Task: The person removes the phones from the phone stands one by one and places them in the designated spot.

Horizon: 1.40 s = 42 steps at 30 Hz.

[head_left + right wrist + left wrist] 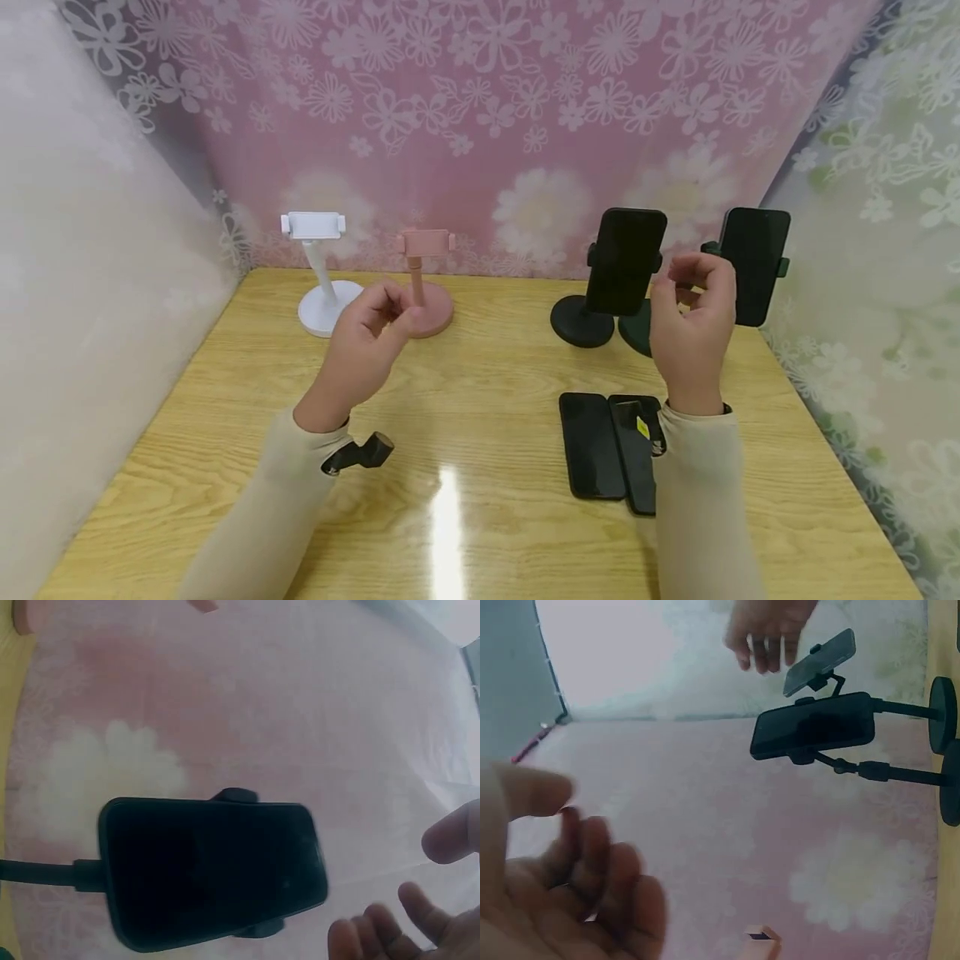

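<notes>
Over the table, inside its edges, loosely curled hands, well apart, one near a phone

In the head view, a yellowish wood-grain table spreads through the centre, with a bright streak of reflected light at six o'clock. A pink floral cloth hangs at twelve, behind the far edge, its upper part covered in white outlined flowers. Large pale daisies are printed lower down at ten, one and two. A whitish sheet stands at nine; a white-and-green floral sheet at three.
</notes>
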Each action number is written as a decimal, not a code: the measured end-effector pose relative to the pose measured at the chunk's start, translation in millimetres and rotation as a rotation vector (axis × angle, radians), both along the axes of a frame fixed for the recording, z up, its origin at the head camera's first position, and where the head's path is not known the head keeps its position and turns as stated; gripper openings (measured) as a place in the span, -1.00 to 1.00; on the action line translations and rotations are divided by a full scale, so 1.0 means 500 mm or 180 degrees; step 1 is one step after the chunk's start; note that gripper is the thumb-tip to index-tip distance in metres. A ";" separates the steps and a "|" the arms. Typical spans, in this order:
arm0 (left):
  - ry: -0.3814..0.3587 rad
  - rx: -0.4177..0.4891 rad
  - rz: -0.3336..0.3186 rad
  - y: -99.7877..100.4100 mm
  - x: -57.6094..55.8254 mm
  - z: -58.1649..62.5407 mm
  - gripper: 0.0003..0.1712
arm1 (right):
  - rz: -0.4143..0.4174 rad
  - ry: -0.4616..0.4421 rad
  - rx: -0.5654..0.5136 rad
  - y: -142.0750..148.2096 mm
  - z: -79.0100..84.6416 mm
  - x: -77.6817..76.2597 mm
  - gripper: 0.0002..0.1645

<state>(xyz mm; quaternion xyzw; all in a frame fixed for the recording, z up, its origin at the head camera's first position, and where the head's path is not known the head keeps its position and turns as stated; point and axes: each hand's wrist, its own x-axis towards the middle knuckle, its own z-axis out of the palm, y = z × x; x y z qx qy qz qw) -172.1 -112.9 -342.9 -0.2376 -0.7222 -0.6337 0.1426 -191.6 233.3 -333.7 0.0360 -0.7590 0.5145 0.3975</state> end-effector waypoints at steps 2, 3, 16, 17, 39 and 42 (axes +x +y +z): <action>0.0025 -0.0371 -0.0070 0.000 0.010 0.008 -0.89 | 0.0025 -0.0202 -0.0016 0.005 -0.007 -0.009 -0.64; 0.0034 -0.0532 -0.0082 0.000 0.014 0.010 -0.87 | 0.0045 -0.0289 -0.0029 0.006 -0.010 -0.013 -0.58; 0.0016 -0.0978 -0.0105 -0.008 0.014 0.014 -0.89 | 0.0922 -0.1323 -0.0648 0.020 -0.052 -0.058 -0.14; 0.0011 -0.0983 -0.0096 -0.010 0.015 0.015 -0.89 | 0.0936 -0.1326 -0.0675 0.021 -0.056 -0.060 -0.16; -0.0029 -0.1191 -0.0155 -0.013 0.026 0.020 -0.85 | 0.0903 -0.0830 -0.0444 0.010 -0.104 -0.088 -0.58; -0.0004 -0.1187 -0.0161 -0.012 0.028 0.020 -0.85 | 0.0913 -0.0673 -0.0354 0.004 -0.106 -0.087 -0.58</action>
